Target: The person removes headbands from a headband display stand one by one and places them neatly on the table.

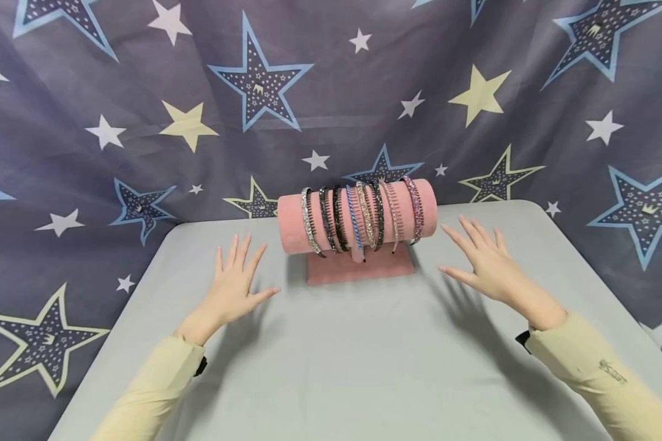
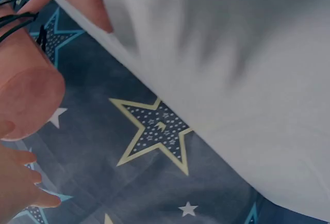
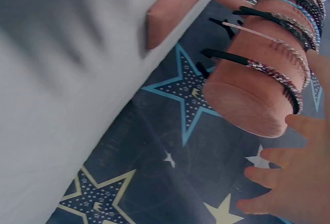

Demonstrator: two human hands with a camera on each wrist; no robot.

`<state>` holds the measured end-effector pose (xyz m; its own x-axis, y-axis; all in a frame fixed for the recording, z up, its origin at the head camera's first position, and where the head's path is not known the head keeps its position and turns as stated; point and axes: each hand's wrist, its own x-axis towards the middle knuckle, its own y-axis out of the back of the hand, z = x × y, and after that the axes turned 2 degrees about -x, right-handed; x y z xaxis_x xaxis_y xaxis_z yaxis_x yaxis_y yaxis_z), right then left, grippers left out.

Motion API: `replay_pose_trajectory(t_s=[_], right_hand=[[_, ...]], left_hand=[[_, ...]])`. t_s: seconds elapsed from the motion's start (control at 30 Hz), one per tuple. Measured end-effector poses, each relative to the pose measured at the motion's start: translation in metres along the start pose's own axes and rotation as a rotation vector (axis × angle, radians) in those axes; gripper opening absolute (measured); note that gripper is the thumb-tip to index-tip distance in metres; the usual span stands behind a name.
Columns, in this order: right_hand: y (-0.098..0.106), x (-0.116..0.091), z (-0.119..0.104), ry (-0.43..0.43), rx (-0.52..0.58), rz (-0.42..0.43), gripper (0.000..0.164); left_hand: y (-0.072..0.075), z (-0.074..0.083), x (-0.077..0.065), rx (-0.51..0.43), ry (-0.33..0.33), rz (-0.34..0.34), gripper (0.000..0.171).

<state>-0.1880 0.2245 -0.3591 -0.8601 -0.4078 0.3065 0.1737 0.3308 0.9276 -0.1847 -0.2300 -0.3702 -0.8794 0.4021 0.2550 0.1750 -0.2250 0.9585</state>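
Several glittery headbands (image 1: 355,217) with comb teeth are lined up on a pink padded roll stand (image 1: 292,226) at the back of the table. Among them are a silver one (image 1: 308,219), a twisted blue one (image 1: 354,217) and a purple-pink one (image 1: 417,208) at the right end. My left hand (image 1: 228,291) hovers left of the stand, fingers spread, holding nothing. On the other side my right hand (image 1: 487,263) is held out over the table, its fingers spread too and apart from the roll. The right wrist view shows the purple-pink headband (image 3: 265,72) near the roll's end.
The stand's flat pink base (image 1: 358,266) rests on a pale grey table (image 1: 336,367). Behind and beside the table hangs a dark cloth (image 1: 331,92) printed with stars. Both hands cast shadows on the tabletop.
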Motion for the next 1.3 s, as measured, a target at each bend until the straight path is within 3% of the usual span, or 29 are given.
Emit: replay_pose_trajectory(t_s=[0.2,0.53,0.7,1.0,1.3], right_hand=[[0.006,0.013,-0.008,0.066,0.052,0.078,0.067],[0.006,0.030,-0.015,0.165,0.107,0.264,0.059],[0.005,0.036,-0.020,0.171,0.131,0.288,0.056],[-0.002,0.048,-0.027,0.166,0.195,0.357,0.053],[-0.007,0.063,-0.033,0.172,0.284,0.453,0.046]], left_hand=[[0.012,0.003,0.011,-0.058,-0.012,0.021,0.079],[0.029,0.009,0.030,-0.140,-0.086,0.134,0.071],[0.032,0.011,0.037,-0.146,-0.123,0.160,0.071],[0.032,0.016,0.049,-0.185,-0.127,0.152,0.069],[0.027,0.019,0.062,-0.226,-0.186,0.223,0.066]])
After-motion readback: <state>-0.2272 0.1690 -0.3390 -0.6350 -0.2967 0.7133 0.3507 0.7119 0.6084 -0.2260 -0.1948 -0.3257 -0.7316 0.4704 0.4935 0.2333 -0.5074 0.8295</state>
